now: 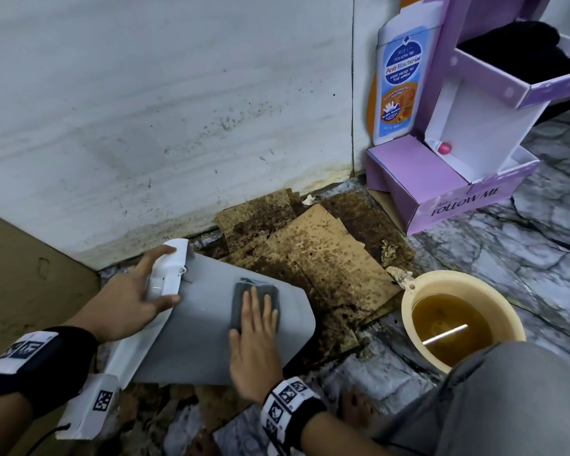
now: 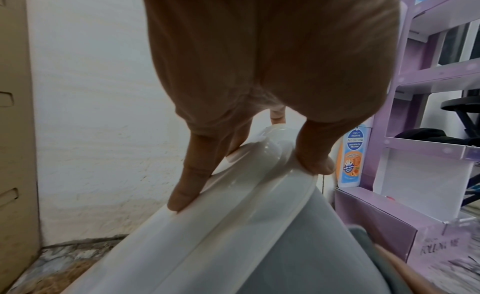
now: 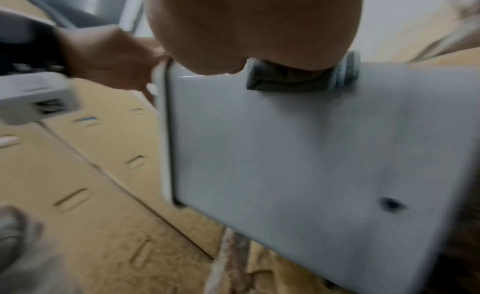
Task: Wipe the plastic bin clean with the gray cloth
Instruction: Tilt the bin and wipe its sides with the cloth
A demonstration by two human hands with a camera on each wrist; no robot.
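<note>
Fingers (image 1: 259, 307) of the right hand (image 1: 254, 343) lie flat and straight, spread across the folded gray cloth (image 1: 255, 291), pressing it down onto the broad side wall of the gray plastic bin (image 1: 208, 343). Nothing curled there, just an open palm on cloth. The right wrist view is blurred, but it shows the cloth (image 3: 301, 79) squashed under the palm against the bin (image 3: 311, 155).

Over on the other side, the left hand (image 1: 135, 297) steadies the bin at its white plastic rim (image 1: 168, 274): the thumb hooks over one edge, the fingers reach across the white latch piece. The left wrist view shows that grip close up, thumb (image 2: 315, 157) curled round one side of the rim (image 2: 207, 226), a finger (image 2: 187, 179) laid along the other.

The bin lies tipped on its side on stained brown cardboard sheets (image 1: 316, 258) at the foot of a white wall (image 1: 145, 110). Just to its right sits a round cream plastic basin (image 1: 408, 304) of brownish water. Further back stands a purple cardboard display stand (image 1: 441, 179), with a bottle-shaped card cutout (image 1: 400, 80) leaning against the wall.
</note>
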